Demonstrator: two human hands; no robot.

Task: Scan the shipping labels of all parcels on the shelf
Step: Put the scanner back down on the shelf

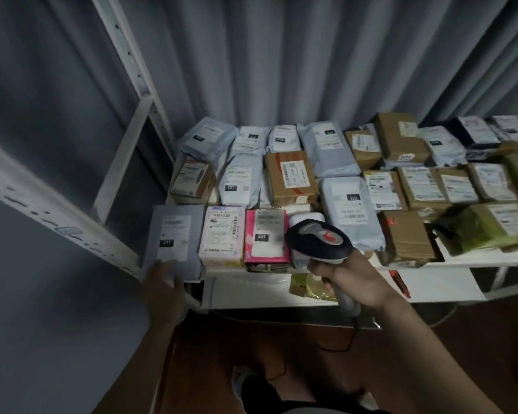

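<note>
Scanner (319,240) in right hand (352,279), fingers wrapped round the handle, cable trailing off its base toward the floor. Head of it hangs over the front edge of the shelf (461,259), nose toward the front-row parcels.

Left hand (165,291) is at the shelf's front-left corner, fingers fairly straight, resting against the near edge of the grey mailer (174,234) that overhangs the corner. Looks like steadying, not a grip; can't tell if the thumb is hooked under.

Next along the front edge: white-and-pink box (222,234), then pink parcel (266,234), labels up. Scanner head covers part of a white parcel just right of those. Middle and back rows are packed with more mailers and cartons, all labels up, running to the right edge where the view blurs.

My read: early in the job, working the left end of the front row. Which label is under the beam, can't tell, no beam spot visible. Next move needs the nose squared over one barcode, then stepping rightward parcel by parcel.
</note>
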